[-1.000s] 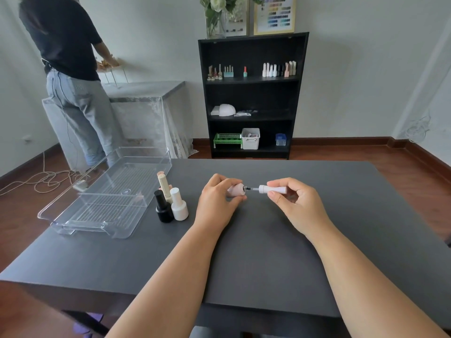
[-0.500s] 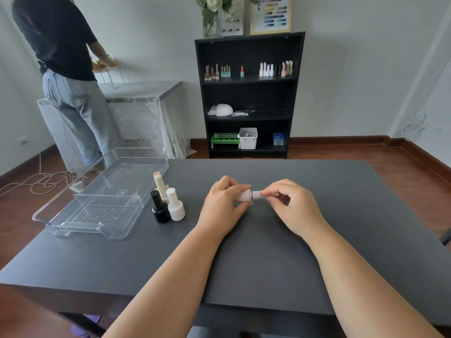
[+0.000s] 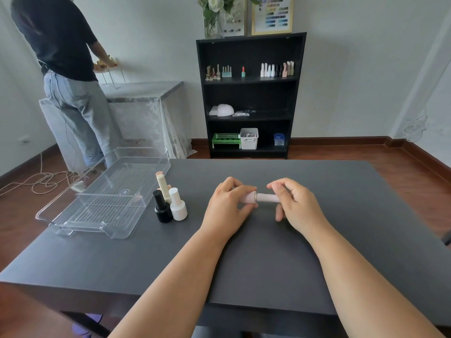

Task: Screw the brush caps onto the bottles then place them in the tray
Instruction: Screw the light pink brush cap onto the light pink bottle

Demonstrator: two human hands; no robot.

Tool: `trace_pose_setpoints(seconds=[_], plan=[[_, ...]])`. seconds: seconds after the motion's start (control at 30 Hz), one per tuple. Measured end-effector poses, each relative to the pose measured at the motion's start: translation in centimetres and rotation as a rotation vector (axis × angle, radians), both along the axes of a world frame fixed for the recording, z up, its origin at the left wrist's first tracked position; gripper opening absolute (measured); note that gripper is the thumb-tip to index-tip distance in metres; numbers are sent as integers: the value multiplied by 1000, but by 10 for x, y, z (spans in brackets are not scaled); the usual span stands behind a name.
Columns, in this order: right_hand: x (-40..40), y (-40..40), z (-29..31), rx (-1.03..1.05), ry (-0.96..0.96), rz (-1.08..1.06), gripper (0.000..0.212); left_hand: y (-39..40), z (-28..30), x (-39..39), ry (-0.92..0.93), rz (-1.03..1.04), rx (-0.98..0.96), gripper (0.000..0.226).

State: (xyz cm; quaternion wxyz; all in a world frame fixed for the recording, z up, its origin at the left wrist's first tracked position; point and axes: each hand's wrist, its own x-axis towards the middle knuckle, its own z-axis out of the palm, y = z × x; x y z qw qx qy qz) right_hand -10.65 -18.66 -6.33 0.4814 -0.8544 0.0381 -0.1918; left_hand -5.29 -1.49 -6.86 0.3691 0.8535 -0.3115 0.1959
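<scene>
My left hand (image 3: 228, 207) grips a pale pink bottle (image 3: 249, 198) held sideways above the dark table (image 3: 268, 252). Its pink brush cap (image 3: 268, 198) sits against the bottle's neck, pinched between the fingertips of my right hand (image 3: 294, 203). To the left stand a black bottle (image 3: 161, 207), a white bottle (image 3: 177, 205) and a cream bottle (image 3: 163, 186) behind them, all capped. A clear plastic tray (image 3: 61, 222) lies at the table's left edge with nothing in it.
A black bookshelf (image 3: 250, 96) with more bottles and bins stands against the far wall. A person in a black top (image 3: 63, 57) works at a cloth-covered table at the back left. Cables lie on the wooden floor at left.
The brush, which was out of the bottle a second ago, has gone into the neck and the cap now meets the bottle. My right hand's fingers have shifted along the cap.
</scene>
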Motion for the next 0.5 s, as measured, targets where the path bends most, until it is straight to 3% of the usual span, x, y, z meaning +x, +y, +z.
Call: trace_pose_setpoints(seconds=[0.1,0.2,0.37,0.5], plan=[[0,0,0,88,30,42,36,0,2,-1,1,2,-16,34],[0,-1,4,103,-23,84,19,0,2,-1,4,14,-28,33],[-1,-2,2,-33,-94,128,37,2,2,0,7,32,-16,33],[-2,-2,2,-37,-132,106,31,2,1,0,3,29,1,34]])
